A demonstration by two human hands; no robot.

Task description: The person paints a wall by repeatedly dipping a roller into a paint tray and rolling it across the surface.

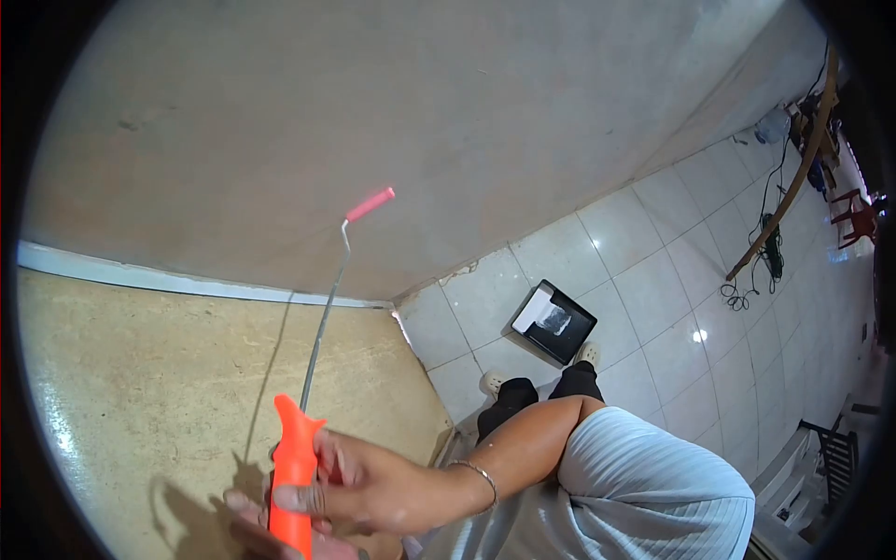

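My right fingers (pixel 292 499) grasp the orange handle (pixel 298 457); my left fingers (pixel 250 513) cup its lower end, the pink roller (pixel 371 203) well beyond both.

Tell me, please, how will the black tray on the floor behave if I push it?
The tray probably slides rather than tips, since it looks low and wide on glossy tiles. It looks like stiff plastic, so likely quite light. The white contents might shift.

A ribbed pale-grey shirt (pixel 644 467), black trousers (pixel 509 403), cream clogs (pixel 495 382), thin bracelet (pixel 488 480).
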